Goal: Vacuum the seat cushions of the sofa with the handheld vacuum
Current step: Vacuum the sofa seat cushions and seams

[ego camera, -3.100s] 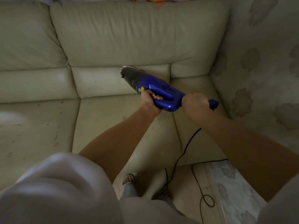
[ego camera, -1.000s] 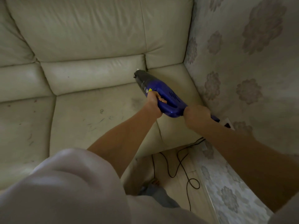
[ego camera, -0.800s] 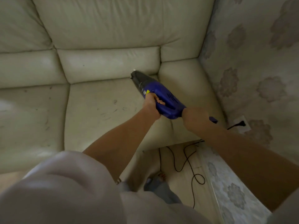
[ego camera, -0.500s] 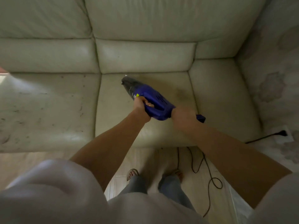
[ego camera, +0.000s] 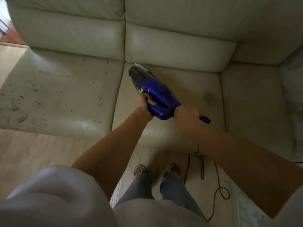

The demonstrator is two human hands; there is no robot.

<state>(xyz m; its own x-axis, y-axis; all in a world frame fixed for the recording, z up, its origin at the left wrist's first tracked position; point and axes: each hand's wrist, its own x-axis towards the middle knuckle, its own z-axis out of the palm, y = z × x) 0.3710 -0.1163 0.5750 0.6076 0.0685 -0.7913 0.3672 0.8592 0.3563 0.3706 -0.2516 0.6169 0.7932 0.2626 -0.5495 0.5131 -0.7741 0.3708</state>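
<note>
Head view looks down on a pale sofa (ego camera: 180, 46) and a blue vacuum (ego camera: 154, 94). Its dark nose sits low at the back of the middle seat cushion (ego camera: 180, 95), right by the crack where the seat meets the back cushions. I think it is aimed there because crumbs hide in cracks.

Two hands hold the one vacuum. My left hand (ego camera: 144, 104) wraps round the handle, with the fingers curled through the loop. My right hand (ego camera: 186, 115) grips the back end, and a bit of blue sticks out past it. Its fingers are on the far side, so I only see the back of the hand. Two hands likely make it easier to steer and push down.

A black cord (ego camera: 216, 185) trails from under the right arm and loops on the floor (ego camera: 32, 153). It probably lies there loose so the vacuum can reach far.

I count two flat seat cushions, plus a side part on the right. The left seat cushion (ego camera: 57, 95) has lots of little dark specks on it, so it looks like it has not been cleaned yet. The middle one has a dark smudge (ego camera: 209, 97). Two feet (ego camera: 139, 169) stand on the floor by the sofa.
</note>
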